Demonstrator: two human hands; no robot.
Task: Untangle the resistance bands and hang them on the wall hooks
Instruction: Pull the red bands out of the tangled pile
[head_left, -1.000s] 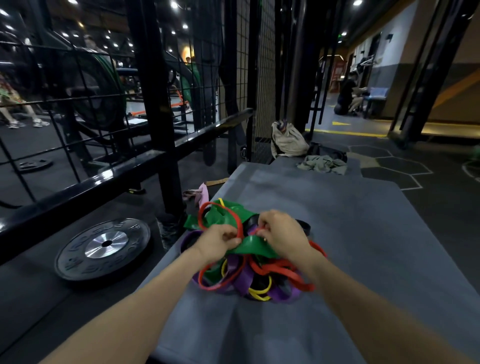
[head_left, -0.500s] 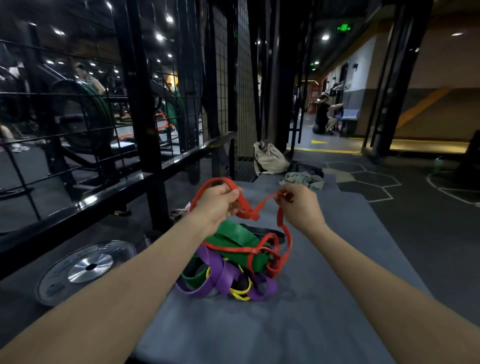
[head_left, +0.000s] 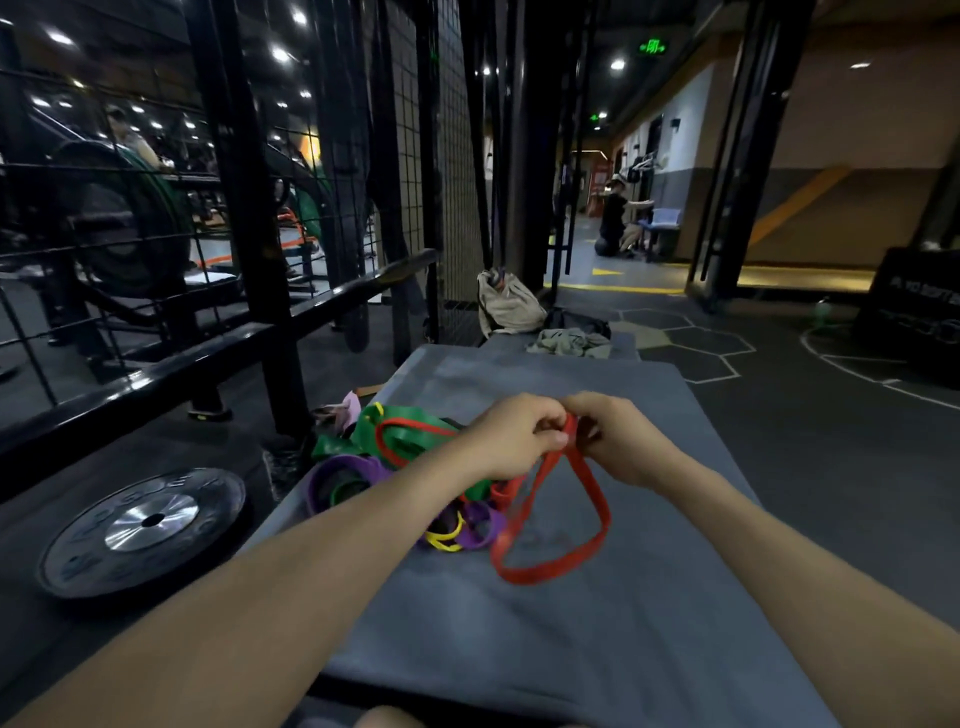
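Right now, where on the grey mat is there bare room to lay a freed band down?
The grey mat is bare right of and nearer than the red band, and beyond both hands toward the crumpled cloth. The mat's left edge is crowded by the tangled bands. Left hand and right hand grip the red band.

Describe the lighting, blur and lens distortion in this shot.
Head view: dim gym with bright ceiling spots; wide-angle bending of the cage posts at the edges; both hands, left and right, on the red band look soft; glare on the weight plate hub.
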